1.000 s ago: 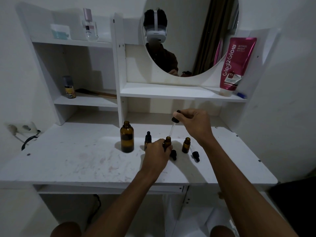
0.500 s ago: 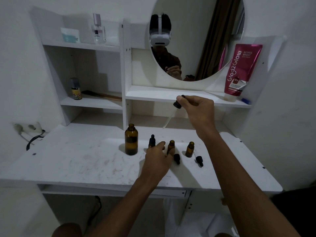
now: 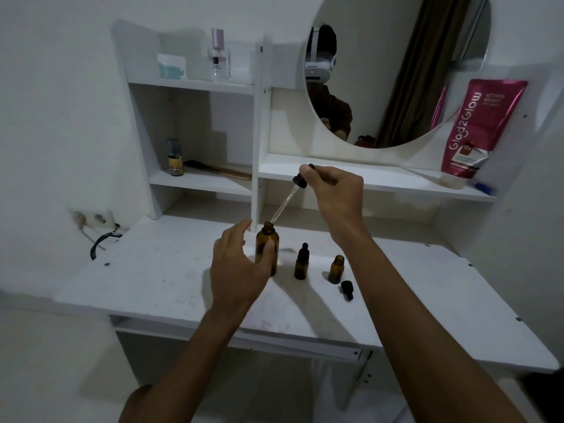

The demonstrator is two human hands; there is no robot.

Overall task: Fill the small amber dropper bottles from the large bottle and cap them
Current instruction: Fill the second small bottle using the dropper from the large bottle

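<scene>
The large bottle (image 3: 268, 251) stands far back on the desk (image 3: 158, 279), in front of the shelf divider (image 3: 259, 141), with bare desk to its left. The left hand (image 3: 236, 270) grips it, thumb on its front. The right hand (image 3: 335, 190) pinches a dropper (image 3: 287, 199), tip at the bottle's mouth. A capped small bottle (image 3: 301, 264) and an open small bottle (image 3: 336, 269) stand to the right on the scuffed white top.

The large amber glass bottle (image 3: 272, 259) stood upright and uncapped at frame centre. A clear glass dropper with a black bulb (image 3: 285, 203) slanted above it, tip at its mouth. Right of it stood a small capped amber bottle (image 3: 301, 265), then a small open amber bottle (image 3: 336, 269), a loose black dropper cap (image 3: 347, 290) lying beside that.
</scene>
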